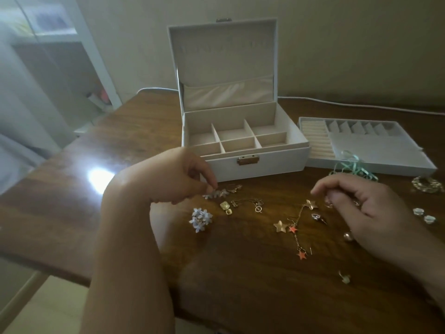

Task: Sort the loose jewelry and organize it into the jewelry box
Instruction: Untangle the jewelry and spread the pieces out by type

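head view: the jewelry box [243,150] stood open at the back of the wooden table [144,131], its removable tray [375,150] just beside it on the right. loose jewelry lay in front. the left hand [178,174] pinched a pale flower earring [216,193]. the right hand [361,203], fingers curled, held small rings [328,203].
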### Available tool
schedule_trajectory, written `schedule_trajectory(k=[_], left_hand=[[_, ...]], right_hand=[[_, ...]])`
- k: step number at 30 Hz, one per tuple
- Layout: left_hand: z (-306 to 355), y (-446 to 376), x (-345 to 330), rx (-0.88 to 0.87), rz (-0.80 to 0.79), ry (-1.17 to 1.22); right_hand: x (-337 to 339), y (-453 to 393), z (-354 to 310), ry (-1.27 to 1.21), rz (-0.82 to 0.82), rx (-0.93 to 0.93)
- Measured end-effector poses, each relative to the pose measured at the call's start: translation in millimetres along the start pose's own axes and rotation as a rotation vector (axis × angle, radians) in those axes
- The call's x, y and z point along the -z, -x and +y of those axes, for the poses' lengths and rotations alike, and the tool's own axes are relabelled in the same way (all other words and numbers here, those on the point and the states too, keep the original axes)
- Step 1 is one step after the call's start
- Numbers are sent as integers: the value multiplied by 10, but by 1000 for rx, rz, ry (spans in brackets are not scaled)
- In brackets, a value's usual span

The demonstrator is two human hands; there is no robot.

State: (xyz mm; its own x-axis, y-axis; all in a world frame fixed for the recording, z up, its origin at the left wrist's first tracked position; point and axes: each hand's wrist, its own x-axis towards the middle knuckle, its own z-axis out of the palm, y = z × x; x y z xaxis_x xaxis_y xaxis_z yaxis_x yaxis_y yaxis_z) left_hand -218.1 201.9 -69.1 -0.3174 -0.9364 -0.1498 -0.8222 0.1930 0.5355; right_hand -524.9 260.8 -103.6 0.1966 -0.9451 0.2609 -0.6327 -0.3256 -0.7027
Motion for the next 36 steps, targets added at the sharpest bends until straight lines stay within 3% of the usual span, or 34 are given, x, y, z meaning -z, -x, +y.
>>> schedule_trajectory(k=[5,10,17,19,24,26,31,36], left_hand=[[92,111,-210,-66,97,-199],[239,164,-429,-27,133,-533],[363,107,-526,-193,193,-671],[426,108,-543,-258,224,-624],[904,95,-571,-606,320,-140],[1160,65,-634,-737,310,-61],[1569,-5,-851,-905,292,-146],[1558,-120,-982,-952,282,-23]], right_hand=[[15,-15,61,-174,132,-23],[106,-53,-24,-932,152,-293],[242,-43,-49,-1499,77,-601],[259,-58,-50,-1550,51,-706],[202,28,-189,-1513,-4,-874],[146,98,-220,-1544,5,-921],[162,288,-85,-1713,17,-820],[746,674,223,-1485,93,-744]])
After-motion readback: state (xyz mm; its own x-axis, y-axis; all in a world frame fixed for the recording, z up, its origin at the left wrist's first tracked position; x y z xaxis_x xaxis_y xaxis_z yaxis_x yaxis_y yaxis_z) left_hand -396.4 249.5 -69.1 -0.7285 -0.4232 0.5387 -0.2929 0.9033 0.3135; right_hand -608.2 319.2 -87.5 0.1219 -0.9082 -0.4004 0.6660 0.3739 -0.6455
